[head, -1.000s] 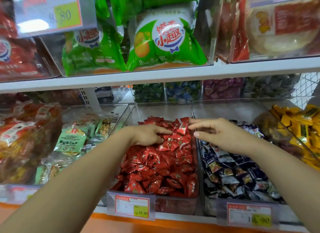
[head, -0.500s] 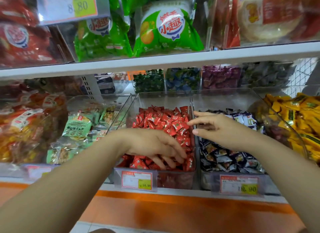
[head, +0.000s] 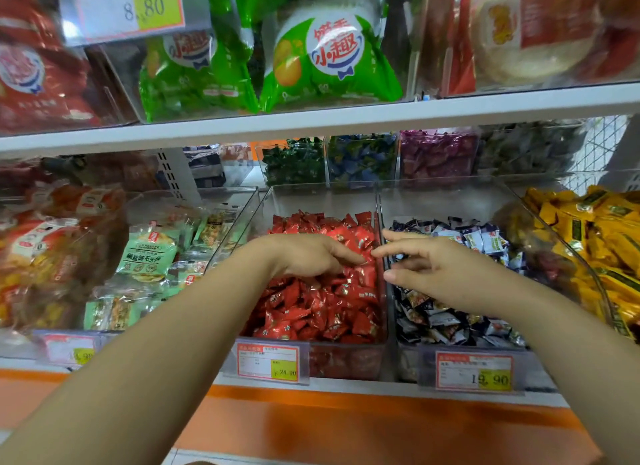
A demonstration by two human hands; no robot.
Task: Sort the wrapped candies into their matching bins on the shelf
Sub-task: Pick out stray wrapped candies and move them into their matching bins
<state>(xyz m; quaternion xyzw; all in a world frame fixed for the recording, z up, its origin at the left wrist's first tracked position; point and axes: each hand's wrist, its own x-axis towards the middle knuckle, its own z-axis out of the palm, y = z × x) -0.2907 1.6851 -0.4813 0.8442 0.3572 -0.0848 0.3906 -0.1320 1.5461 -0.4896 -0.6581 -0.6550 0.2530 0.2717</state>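
Left hand slides from the red bin's front edge to its right wall, fingers flat — right hand loose, empty; sorting unfinished.

The white shelf carries a red-candy bin, a dark-candy bin and a yellow-candy bin abreast.

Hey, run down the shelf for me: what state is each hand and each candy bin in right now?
Left hand, open, fingers down on the red candies.
Right hand, open, spread over the dark-wrapped candies, holding nothing.
Red candies, piled in the middle clear bin.
Dark-wrapped candies, piled in the neighbouring bin.
Yellow candies, heaped at far right.
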